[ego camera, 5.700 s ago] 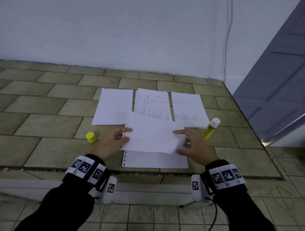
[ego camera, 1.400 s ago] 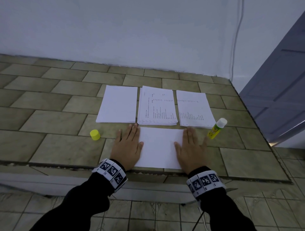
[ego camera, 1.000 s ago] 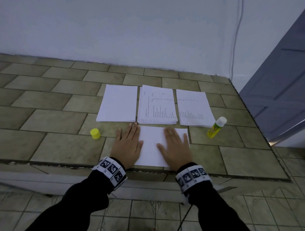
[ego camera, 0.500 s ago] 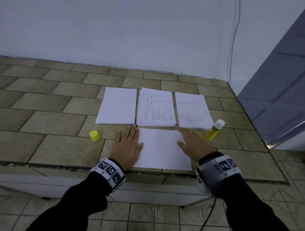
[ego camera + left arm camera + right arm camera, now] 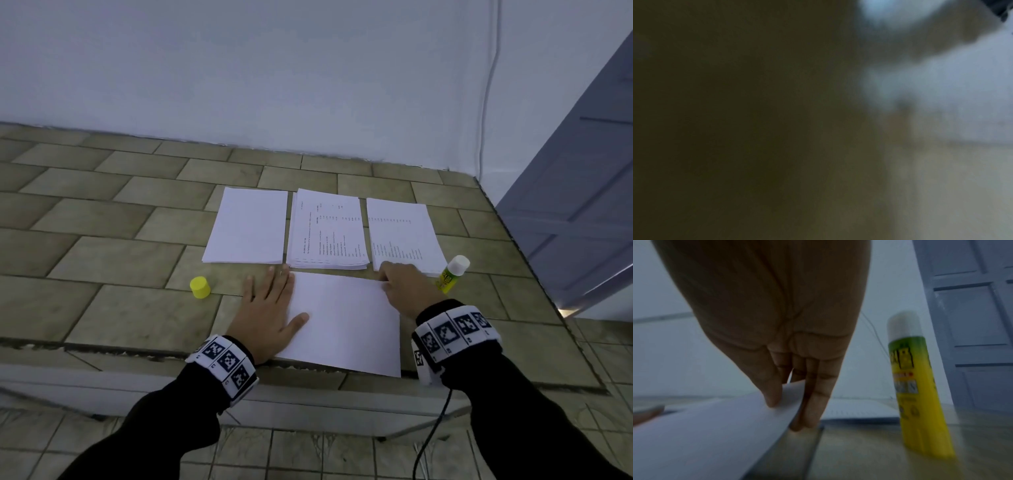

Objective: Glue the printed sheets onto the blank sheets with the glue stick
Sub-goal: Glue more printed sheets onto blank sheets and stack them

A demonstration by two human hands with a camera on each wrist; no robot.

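Left hand (image 5: 270, 315) flat, pressing the glued sheet (image 5: 342, 322); right hand (image 5: 402, 291) pinching its far corner. Next, probably: lifting it aside without creasing.

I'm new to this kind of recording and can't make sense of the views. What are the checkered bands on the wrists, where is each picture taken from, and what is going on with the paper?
No machine here: a person works with two bare hands. The checkered bands are wrist straps that carry small cameras. The wide picture comes from a camera on the head, looking down at a tiled counter. The very dark, blurred picture is the left wrist camera, too blurred to read. The close picture is the right wrist camera.

On the counter lie a blank stack, two printed stacks, a yellow cap and an uncapped glue stick standing upright.

The left hand lies flat on the near sheet. The right hand pinches that sheet's far right corner between thumb and fingers, lifting it slightly.
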